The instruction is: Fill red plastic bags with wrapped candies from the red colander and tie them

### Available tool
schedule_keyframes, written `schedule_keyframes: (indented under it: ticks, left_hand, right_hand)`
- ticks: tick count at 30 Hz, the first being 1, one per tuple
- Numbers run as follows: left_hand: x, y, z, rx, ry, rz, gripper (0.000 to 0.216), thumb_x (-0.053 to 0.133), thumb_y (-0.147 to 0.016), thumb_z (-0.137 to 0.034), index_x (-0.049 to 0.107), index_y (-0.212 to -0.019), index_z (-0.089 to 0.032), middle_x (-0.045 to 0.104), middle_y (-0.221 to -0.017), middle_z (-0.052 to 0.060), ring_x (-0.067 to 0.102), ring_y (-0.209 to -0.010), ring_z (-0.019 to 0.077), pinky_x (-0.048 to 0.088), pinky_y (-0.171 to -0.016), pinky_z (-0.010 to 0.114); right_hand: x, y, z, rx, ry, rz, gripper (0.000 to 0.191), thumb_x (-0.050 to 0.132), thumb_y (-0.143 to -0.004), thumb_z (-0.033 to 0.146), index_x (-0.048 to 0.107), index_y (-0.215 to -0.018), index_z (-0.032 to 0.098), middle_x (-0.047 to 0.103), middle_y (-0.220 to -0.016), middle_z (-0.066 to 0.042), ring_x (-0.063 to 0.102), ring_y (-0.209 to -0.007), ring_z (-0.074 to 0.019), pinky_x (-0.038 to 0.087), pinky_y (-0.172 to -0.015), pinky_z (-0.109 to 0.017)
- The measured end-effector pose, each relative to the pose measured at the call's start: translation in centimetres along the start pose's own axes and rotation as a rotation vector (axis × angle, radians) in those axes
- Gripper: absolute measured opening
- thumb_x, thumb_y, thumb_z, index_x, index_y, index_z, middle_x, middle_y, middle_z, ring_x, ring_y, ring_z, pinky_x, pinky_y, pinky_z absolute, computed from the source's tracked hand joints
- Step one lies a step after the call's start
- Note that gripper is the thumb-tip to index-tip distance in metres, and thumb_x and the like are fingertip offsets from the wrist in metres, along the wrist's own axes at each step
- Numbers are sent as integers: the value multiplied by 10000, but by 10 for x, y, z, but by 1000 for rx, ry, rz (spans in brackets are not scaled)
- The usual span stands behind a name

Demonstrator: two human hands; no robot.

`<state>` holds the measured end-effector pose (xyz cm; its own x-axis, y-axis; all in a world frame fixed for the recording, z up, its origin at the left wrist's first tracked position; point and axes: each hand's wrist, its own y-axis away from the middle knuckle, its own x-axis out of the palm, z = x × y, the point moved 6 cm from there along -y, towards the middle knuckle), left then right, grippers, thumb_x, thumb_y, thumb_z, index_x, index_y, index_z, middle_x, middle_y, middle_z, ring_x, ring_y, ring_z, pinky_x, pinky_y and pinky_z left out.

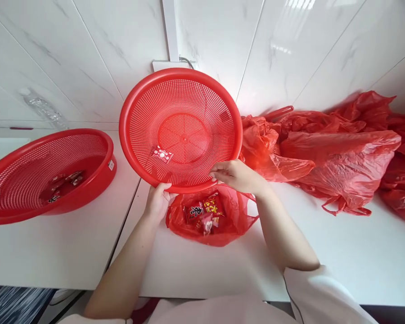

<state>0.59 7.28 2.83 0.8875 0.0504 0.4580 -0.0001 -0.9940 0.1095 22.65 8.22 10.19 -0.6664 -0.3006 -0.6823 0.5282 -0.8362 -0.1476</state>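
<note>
A round red plastic mesh basket is tilted toward me, its near rim above an open red plastic bag. My left hand grips the near-left rim, thumb on top. At the near-right rim my right hand is closed on the edge, with fingertips over the inner side. One small red packet with white dots lies inside the basket. In the bag are a red packet with a black character, a red-and-yellow packet and a small pink packet.
A second red mesh basket with several small packets stands on the left. Several filled red plastic bags line the right. Behind are a clear plastic bottle and a tiled wall. A seam crosses the white table.
</note>
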Motion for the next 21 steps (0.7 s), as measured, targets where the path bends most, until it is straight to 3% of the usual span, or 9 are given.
schedule_keyframes:
  ticks: [3,5,9,11,13,18,21]
  left_hand:
    - [10,8,-4,-4,11,64,423,598,-762,-154,605,-1182,-205,670,-1165,80,642,-1053,265,577,-804,383]
    - [18,16,-3,-21,13,104,480,601,-777,-156,569,-1249,-231,655,-1202,76,633,-1079,266,566,-843,400]
    - [29,37,8,-82,-91,148,540,622,-799,-202,518,-1325,-270,633,-1250,71,626,-1093,270,546,-881,423]
    - [33,47,15,-106,-191,169,529,621,-819,-240,514,-1337,-271,622,-1271,71,609,-1117,275,533,-898,423]
    - [34,54,20,-116,-282,186,495,617,-837,-265,531,-1325,-261,630,-1259,68,598,-1128,273,517,-920,415]
    - [30,50,19,-102,-239,184,496,609,-841,-258,519,-1328,-282,582,-1332,63,594,-1139,274,510,-935,425]
    - [28,41,14,-80,-166,184,538,595,-840,-231,475,-1358,-314,537,-1381,58,573,-1179,275,511,-944,450]
  right_hand:
    - [7,-8,8,-53,62,-196,205,474,-938,262,655,-993,182,699,-909,-42,655,-813,-165,515,-788,-317]
    - [19,-13,16,-113,56,-249,253,474,-941,253,609,-1137,167,666,-1102,-90,634,-1017,-195,493,-935,-354]
    - [44,-21,28,-192,48,-288,524,471,-949,283,345,-1442,159,388,-1487,-139,330,-1405,-227,325,-1154,-432]
    - [48,-22,31,-201,66,-336,614,455,-958,299,214,-1506,161,227,-1572,-129,184,-1465,-224,248,-1193,-456]
    - [50,-21,32,-211,76,-361,637,442,-962,298,171,-1521,158,184,-1587,-122,148,-1473,-229,216,-1205,-466]
    - [56,-19,33,-173,-112,-154,517,397,-986,323,292,-1483,228,526,-1386,-89,537,-1241,-215,451,-1054,-437]
    - [59,-17,39,-175,-174,-45,450,424,-978,391,448,-1394,221,633,-1234,-77,624,-1092,-203,500,-970,-403]
